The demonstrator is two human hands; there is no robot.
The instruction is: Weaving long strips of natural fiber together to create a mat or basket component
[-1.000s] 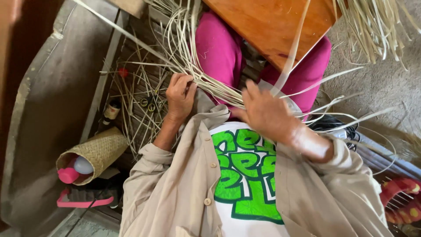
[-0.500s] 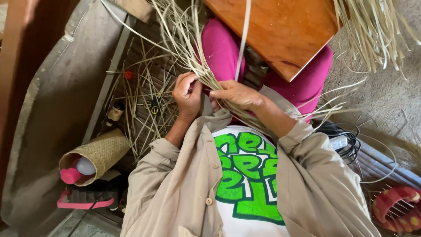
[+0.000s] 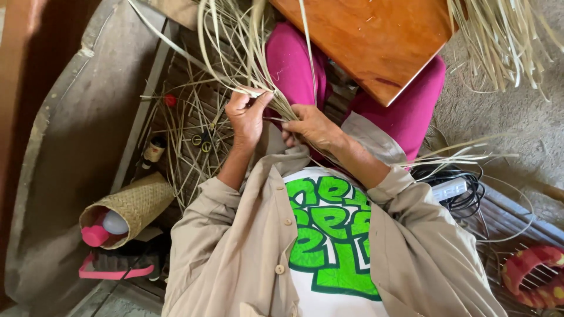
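Head view: two hands gripping a bundle of pale reed strips above the lap.

Head view, item by item: left hand (image 3: 247, 117), fingers curled closed around the bundle of reed strips (image 3: 249, 53) at its gathered neck, thumb up against the strands. Right hand (image 3: 311, 126), just beside the left, fingers pinched closed on the same strands where they converge. Strips fan upward and away from the hands, crossing pink trousers (image 3: 294, 58); loose ends trail right over the floor. Wooden board (image 3: 376, 41), reddish-brown, resting tilted over the knees, beyond the hands. Woven cylindrical basket (image 3: 138, 202), lying on its side at lower left, containing a pink object and a pale rounded one. Black cable coil (image 3: 464, 196) at right. Red woven item (image 3: 531, 267) at lower right corner.
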